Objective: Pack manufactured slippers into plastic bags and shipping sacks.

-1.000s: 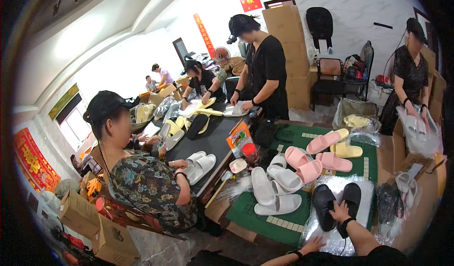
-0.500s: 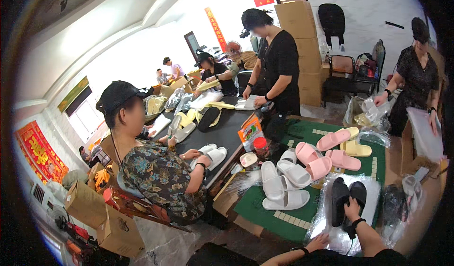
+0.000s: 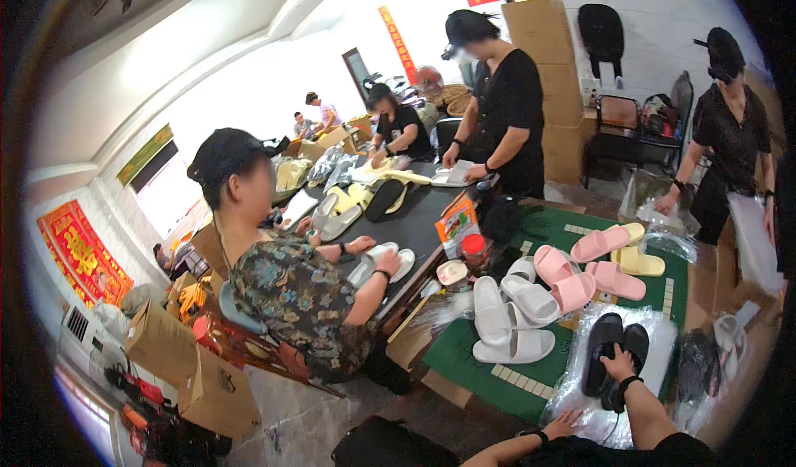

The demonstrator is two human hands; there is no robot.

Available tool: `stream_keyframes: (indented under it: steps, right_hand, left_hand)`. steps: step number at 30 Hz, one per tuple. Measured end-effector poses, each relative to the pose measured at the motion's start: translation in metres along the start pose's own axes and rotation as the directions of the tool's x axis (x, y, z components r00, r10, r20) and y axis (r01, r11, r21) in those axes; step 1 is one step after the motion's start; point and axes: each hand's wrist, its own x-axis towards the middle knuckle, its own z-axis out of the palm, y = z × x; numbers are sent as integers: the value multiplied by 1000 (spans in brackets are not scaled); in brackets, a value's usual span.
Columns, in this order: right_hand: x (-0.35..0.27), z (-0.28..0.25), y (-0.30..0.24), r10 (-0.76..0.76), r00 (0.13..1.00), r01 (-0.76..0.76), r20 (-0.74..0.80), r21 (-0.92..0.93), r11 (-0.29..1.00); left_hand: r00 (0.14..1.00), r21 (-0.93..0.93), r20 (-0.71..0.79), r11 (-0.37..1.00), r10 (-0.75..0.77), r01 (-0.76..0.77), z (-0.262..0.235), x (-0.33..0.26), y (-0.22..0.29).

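Note:
A pair of black slippers lies side by side on a stack of clear plastic bags. My right hand reaches over them from below, its fingers closed on the pair where the two meet. My left hand rests at the near edge of the bags with its fingers stretched out, holding nothing. Left of the bags lie several white slippers. Pink slippers and yellow slippers spread farther back on the green tabletop.
Bagged slippers lie at the right. A red-lidded jar and an orange pouch stand at the back left. A co-worker in a patterned shirt handles white slippers at the dark table. Another stands at the far right.
The whole view has shifted, so things sit farther right. My right hand stays on the black slippers, and my left stays by the bags. The seated co-worker's hand has moved onto a white slipper.

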Motion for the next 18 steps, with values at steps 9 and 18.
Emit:
stream_keyframes:
  steps: [9, 18]
  right_hand:
    - [0, -11, 37, -201, 950, 296, -238, 491, 819]
    - [-108, -96, 58, -392, 913, 395, -116, 491, 776]
  left_hand:
    - [887, 135, -462, 989, 7, 62, 17, 13, 1]
    - [859, -72, -510, 997, -37, 0, -76, -12, 13]
